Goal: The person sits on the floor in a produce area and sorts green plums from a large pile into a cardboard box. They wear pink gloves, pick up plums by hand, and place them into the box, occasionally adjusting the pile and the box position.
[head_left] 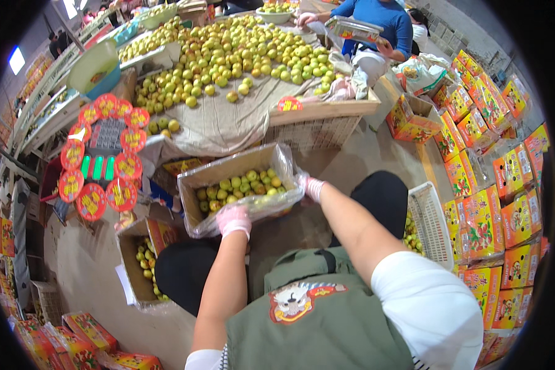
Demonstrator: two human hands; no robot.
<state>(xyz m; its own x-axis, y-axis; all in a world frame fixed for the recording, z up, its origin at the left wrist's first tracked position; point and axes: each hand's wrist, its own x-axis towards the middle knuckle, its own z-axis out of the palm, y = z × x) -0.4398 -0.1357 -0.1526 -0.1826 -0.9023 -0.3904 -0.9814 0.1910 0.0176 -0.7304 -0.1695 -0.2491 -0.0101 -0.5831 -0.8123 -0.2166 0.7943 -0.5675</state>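
Note:
A cardboard box (194, 203) lined with clear plastic film stands tilted in front of me, partly filled with small green and reddish jujube-like fruits (240, 188). My left hand (233, 220), in a pinkish-white glove, is closed on the film-covered near rim. At the right end, my gloved right hand (310, 187) grips the film-wrapped edge; its fingertips are partly hidden. Beside my left knee, a second cardboard box (129, 250) holds more of these fruits. A white plastic crate (430, 222) with fruit stands by my right knee.
A cloth-covered sorting table (228, 120) piled with fruit lies ahead. Red round labels (91, 201) ring a stand at left. Stacked colourful cartons (484, 225) line the right side. Across the table, a person in blue (376, 21) holds a clear tray (353, 29).

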